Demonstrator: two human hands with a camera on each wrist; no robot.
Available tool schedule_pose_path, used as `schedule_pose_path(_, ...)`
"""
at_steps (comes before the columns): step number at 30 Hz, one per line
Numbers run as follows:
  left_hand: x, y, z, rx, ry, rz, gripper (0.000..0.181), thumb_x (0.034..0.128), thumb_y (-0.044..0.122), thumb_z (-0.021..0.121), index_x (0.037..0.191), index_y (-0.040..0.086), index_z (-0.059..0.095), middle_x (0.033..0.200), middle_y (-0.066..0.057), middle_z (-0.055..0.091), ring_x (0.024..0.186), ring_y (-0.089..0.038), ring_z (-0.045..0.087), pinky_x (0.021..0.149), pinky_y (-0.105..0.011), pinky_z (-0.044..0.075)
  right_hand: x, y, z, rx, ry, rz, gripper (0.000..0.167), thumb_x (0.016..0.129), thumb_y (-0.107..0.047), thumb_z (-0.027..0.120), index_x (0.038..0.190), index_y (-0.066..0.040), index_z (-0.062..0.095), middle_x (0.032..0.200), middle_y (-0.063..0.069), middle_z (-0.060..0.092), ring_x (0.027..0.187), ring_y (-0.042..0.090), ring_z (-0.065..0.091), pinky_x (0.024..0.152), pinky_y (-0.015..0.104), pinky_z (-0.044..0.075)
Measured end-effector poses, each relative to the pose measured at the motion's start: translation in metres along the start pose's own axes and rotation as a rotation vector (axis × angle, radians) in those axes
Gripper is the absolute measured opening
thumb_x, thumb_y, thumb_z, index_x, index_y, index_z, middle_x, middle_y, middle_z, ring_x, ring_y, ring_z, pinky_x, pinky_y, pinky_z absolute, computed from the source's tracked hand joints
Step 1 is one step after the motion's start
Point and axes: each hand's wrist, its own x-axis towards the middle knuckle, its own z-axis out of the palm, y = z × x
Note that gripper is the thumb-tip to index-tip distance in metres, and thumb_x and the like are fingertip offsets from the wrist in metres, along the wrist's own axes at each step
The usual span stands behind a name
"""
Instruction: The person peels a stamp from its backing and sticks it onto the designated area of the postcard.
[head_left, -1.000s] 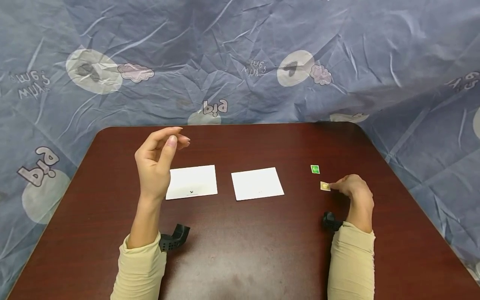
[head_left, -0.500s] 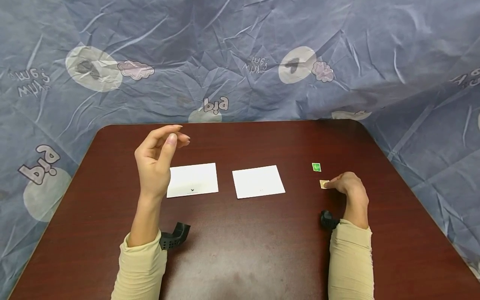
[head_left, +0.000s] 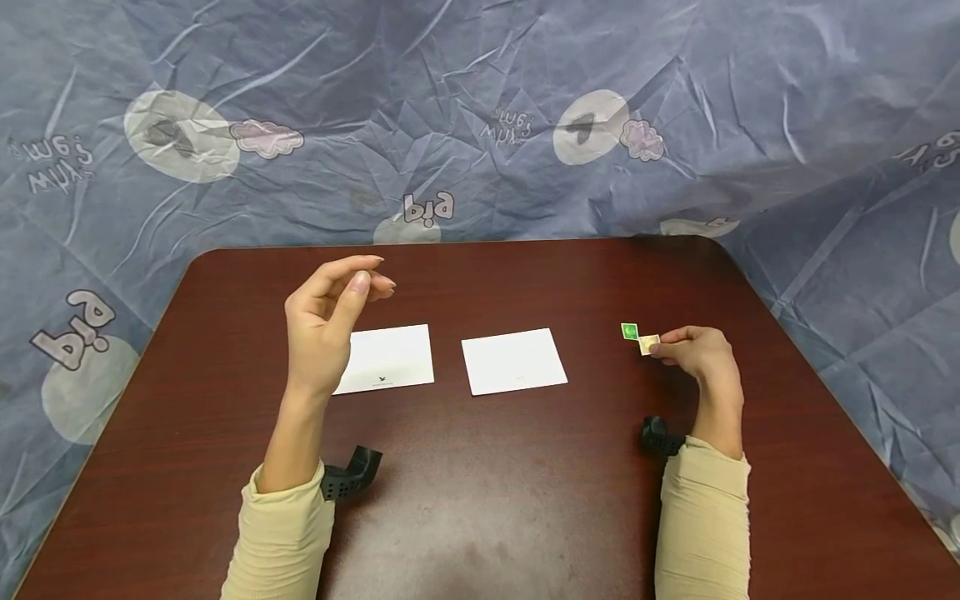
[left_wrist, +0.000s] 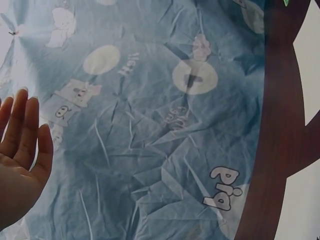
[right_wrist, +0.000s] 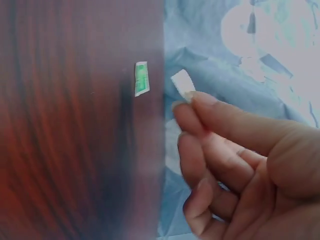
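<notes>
Between thumb and forefinger the right hand [head_left: 703, 357] pinches a small yellow stamp [head_left: 647, 344], seen in the right wrist view as a pale stamp [right_wrist: 183, 84] held up off the table. A green stamp [head_left: 629, 332] lies on the table just left of it. The left hand [head_left: 322, 333] is raised with its fingers loosely bent and holds nothing; it partly covers the left white card [head_left: 390, 358], which bears a small dark mark. The right white card [head_left: 514, 362] lies flat near the middle.
The dark red-brown table [head_left: 480, 467] has rounded back corners. A wrinkled blue-grey printed cloth [head_left: 465, 83] hangs behind it and at the sides. Black mounts [head_left: 352, 473] are worn on both wrists.
The right hand has taken hold of the yellow stamp and lifted it, moving it farther back and close to the green one. The left hand has shifted slightly right.
</notes>
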Motion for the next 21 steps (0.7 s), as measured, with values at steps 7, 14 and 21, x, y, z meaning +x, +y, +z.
schedule_pose_path(7, -0.001, 0.000, 0.005, 0.053, -0.053, -0.017, 0.019, 0.0939, 0.001, 0.054, 0.105, -0.011, 0.063, 0.081, 0.003, 0.069, 0.080, -0.015, 0.066, 0.078, -0.030, 0.051, -0.017, -0.019, -0.009, 0.038, 0.114, -0.052, 0.039, 0.088, -0.023, 0.068, 0.116, 0.004, 0.064, 0.078, 0.005, 0.072, 0.074, 0.009, 0.062, 0.068, 0.032, 0.040)
schedule_pose_path(14, -0.003, -0.003, 0.011, 0.045, -0.096, -0.037, 0.019, 0.0925, -0.003, 0.053, 0.104, -0.017, 0.059, 0.082, 0.002, 0.069, 0.080, -0.015, 0.066, 0.079, -0.029, 0.050, -0.044, -0.040, -0.020, 0.087, 0.328, -0.160, 0.037, 0.090, -0.032, 0.066, 0.110, -0.001, 0.067, 0.063, -0.025, 0.061, 0.064, -0.007, 0.053, 0.059, 0.024, 0.040)
schedule_pose_path(21, -0.008, -0.002, 0.019, 0.043, -0.178, -0.099, 0.017, 0.0925, -0.005, 0.053, 0.105, -0.014, 0.061, 0.083, -0.001, 0.068, 0.082, -0.020, 0.066, 0.078, -0.033, 0.053, -0.070, -0.069, -0.016, 0.317, 0.436, -0.291, 0.014, 0.085, -0.021, 0.074, 0.092, -0.010, 0.068, 0.063, -0.022, 0.063, 0.066, -0.005, 0.060, 0.062, 0.017, 0.038)
